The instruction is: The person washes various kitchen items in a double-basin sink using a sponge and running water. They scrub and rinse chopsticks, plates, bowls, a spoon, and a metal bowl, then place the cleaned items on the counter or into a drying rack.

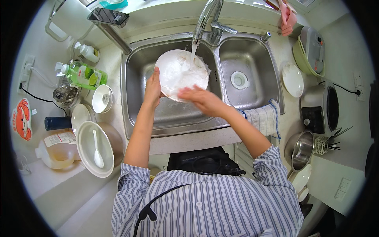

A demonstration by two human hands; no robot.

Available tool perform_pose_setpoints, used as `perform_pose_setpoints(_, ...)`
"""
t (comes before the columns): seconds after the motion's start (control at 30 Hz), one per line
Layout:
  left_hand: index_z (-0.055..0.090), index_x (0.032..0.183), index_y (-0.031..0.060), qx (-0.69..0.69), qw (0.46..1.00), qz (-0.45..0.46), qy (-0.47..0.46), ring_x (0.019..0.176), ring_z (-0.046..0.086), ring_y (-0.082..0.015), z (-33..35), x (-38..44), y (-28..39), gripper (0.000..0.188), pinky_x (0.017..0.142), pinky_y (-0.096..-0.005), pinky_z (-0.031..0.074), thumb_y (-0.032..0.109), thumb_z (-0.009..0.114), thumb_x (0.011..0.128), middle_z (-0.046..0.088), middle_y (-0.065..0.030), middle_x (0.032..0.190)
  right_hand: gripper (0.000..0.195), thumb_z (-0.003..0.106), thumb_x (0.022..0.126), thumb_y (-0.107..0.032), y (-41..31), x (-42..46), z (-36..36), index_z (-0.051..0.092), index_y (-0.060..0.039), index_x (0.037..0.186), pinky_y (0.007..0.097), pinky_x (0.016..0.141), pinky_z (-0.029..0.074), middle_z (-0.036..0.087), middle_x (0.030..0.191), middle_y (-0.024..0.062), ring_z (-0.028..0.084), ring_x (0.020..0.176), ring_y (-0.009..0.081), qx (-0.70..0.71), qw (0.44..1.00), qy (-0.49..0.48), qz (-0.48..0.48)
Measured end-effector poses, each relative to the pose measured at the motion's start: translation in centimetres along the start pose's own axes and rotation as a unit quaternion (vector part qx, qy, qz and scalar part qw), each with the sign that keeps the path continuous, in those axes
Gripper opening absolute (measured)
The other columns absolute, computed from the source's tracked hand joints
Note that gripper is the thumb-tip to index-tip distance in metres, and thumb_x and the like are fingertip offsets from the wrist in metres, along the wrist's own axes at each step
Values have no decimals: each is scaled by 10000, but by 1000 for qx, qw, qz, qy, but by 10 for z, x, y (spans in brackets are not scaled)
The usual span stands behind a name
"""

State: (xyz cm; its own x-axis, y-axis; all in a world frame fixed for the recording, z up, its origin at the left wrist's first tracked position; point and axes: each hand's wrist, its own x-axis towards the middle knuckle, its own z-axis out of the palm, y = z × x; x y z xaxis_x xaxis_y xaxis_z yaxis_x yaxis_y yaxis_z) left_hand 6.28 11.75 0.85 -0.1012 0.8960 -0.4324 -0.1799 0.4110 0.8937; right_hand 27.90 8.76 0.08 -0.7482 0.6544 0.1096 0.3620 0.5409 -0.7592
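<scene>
My left hand (pixel 153 87) grips the left rim of a white plate (pixel 174 69), thumb on its upper face. The plate is tilted over the large left basin (pixel 177 115) of a stainless steel sink. Water runs from the chrome faucet (pixel 197 35) onto the plate and spreads across it. My right hand (pixel 204 99) is at the plate's lower right edge, its fingers blurred over the wet surface; it grips nothing that I can see. The underside of the plate is hidden.
At left stand a green dish soap bottle (pixel 88 76), small white bowls (pixel 102 99) and a large pot (pixel 111 157) with a white spoon (pixel 97 151). A striped cloth (pixel 262 117) hangs over the sink's front edge. Rightward are a white plate (pixel 292 80) and a steel pot (pixel 303 151).
</scene>
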Motion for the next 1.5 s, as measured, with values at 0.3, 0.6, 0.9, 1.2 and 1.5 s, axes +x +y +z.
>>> perform_pose_setpoints(0.3,469,1218,-4,-56,996,-3,-72,886,645,-211,-5,5,-22,437,669,-320,576,289,564,909,614,-135,1062,413,363,932,-165,55,-33,-43,436,-41,1320,346,945,436,545,1228,102,557,1073,186,598,678,358,232)
perform_pose_setpoints(0.6,487,1244,37,354,920,162,47,1067,555,-265,50,3,-5,467,837,-412,480,327,574,888,570,-169,1161,502,438,958,-344,27,-13,-19,376,-7,1326,383,1012,389,480,1303,141,470,1199,252,669,599,408,167)
perform_pose_setpoints(0.9,166,1447,52,547,742,387,-29,1393,122,-325,115,15,-19,670,1093,-547,71,449,341,936,178,-154,1499,472,432,967,-338,-9,10,0,390,-31,1323,336,996,383,458,1324,103,454,1211,200,617,627,435,192)
perform_pose_setpoints(1.2,222,1444,115,613,653,405,-185,1388,158,-314,32,1,-27,581,1111,-510,69,398,336,950,190,-120,1502,495,448,950,-387,19,3,-17,428,-28,1290,355,947,444,534,1243,115,544,1112,220,633,641,395,177)
perform_pose_setpoints(1.5,266,1435,162,558,665,435,-241,1379,181,-315,66,5,-6,563,1119,-481,79,435,332,948,229,-82,1494,462,453,951,-374,17,26,-3,445,-45,1275,365,967,415,548,1213,106,535,1110,233,634,617,414,214)
